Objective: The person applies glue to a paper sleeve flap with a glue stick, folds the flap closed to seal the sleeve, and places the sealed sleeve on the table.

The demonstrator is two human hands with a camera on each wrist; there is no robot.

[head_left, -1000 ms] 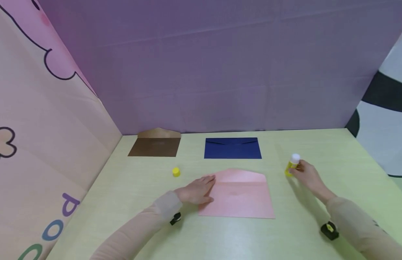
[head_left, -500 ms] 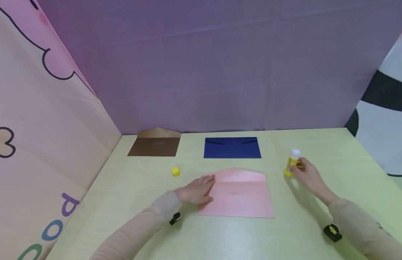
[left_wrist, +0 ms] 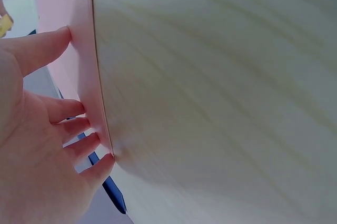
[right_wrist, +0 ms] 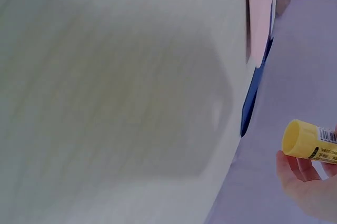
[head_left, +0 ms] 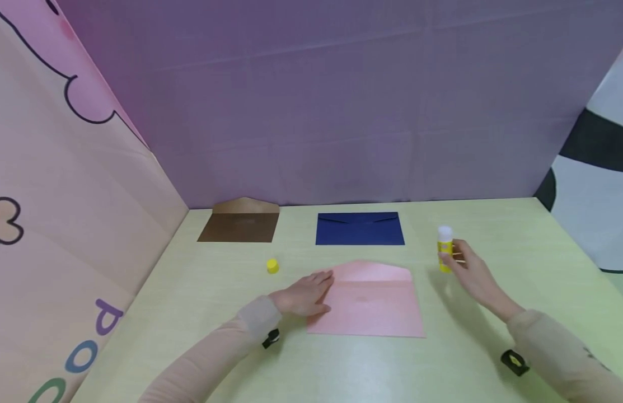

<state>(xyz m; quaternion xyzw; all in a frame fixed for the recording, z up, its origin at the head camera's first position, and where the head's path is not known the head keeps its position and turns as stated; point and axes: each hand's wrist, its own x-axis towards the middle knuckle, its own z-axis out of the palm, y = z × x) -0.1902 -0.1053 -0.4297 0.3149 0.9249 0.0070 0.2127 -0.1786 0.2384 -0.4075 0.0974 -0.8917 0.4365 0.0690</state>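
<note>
A pink envelope [head_left: 376, 308] lies on the table with its flap unfolded toward the back. My left hand [head_left: 303, 294] rests on its left edge, fingers spread and fairly straight; in the left wrist view the fingertips [left_wrist: 104, 162] touch the pink paper. To the right of the envelope, my right hand [head_left: 474, 274] grips a yellow glue stick [head_left: 445, 251] between thumb and fingers, held upright with its white end at the top. The right wrist view shows the yellow tube [right_wrist: 316, 142] from its hollow bottom end, raised over the table. A yellow cap [head_left: 272, 266] stands left of the envelope.
At the back left lies a brown envelope [head_left: 240, 228] with its flap up against the purple cloth backdrop [head_left: 311, 112]. A dark blue envelope [head_left: 360, 230] with its flap folded down lies behind the pink one. A printed cloth [head_left: 89, 196] borders the left side.
My right hand has raised the glue stick slightly, turned it more upright and moved it a little left. The left hand and the pink envelope have stayed in place.
</note>
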